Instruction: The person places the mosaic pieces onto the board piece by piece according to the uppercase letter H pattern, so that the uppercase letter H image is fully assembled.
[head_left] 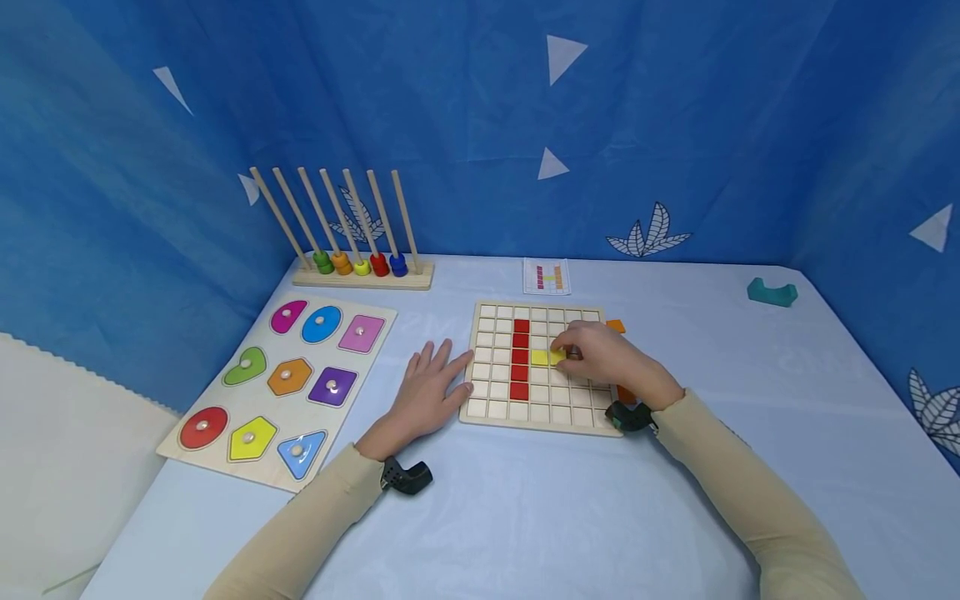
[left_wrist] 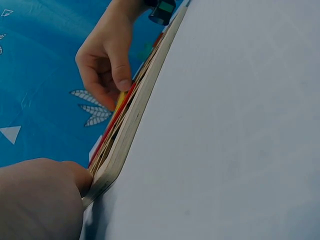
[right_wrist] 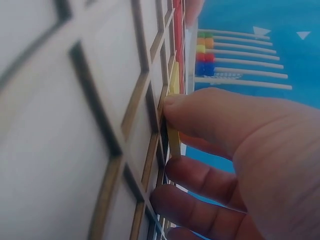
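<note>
A wooden grid board (head_left: pixel 498 408) lies flat on the table, with a column of several red square tiles (head_left: pixel 520 357) in its cells. One yellow tile (head_left: pixel 539 357) sits just right of that column. Beside it, my right hand (head_left: pixel 600 358) pinches a second yellow tile (right_wrist: pixel 173 142) between thumb and fingers, right at the grid. My left hand (head_left: pixel 426 396) rests with fingers spread, its fingertips at the board's left edge. Orange tiles (head_left: pixel 616 326) show past the board's right side, partly hidden by the right hand and wrist.
A shape puzzle board (head_left: pixel 247 392) with knobbed pieces lies at left. Behind it stands a peg rack (head_left: pixel 360 281) with coloured beads. A small pattern card (head_left: pixel 547 277) lies beyond the grid board; a teal arch-shaped piece (head_left: pixel 772 293) sits at the far right.
</note>
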